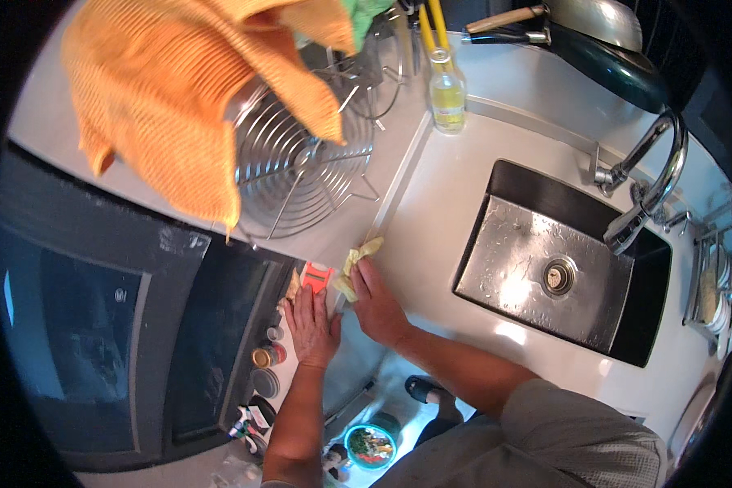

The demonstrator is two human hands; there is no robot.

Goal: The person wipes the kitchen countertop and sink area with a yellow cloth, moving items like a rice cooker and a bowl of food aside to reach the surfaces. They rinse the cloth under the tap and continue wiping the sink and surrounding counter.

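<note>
My right hand grips a crumpled pale yellow cloth. The cloth lies against the corner of the white countertop, where the raised strip meets the front edge. To its left, my left hand rests flat, palm down, fingers slightly apart, on the narrow ledge. Its fingertips reach the lower end of an orange-red plastic kitchen tool with a dark slot, too small to name surely. A tan crumpled thing lies beside those fingers. What is under the left palm is hidden.
Left of my arm stand jars, one gold-lidded. An orange cloth drapes over a wire rack. A glass bottle stands near the steel sink and faucet. A waste bin is on the floor.
</note>
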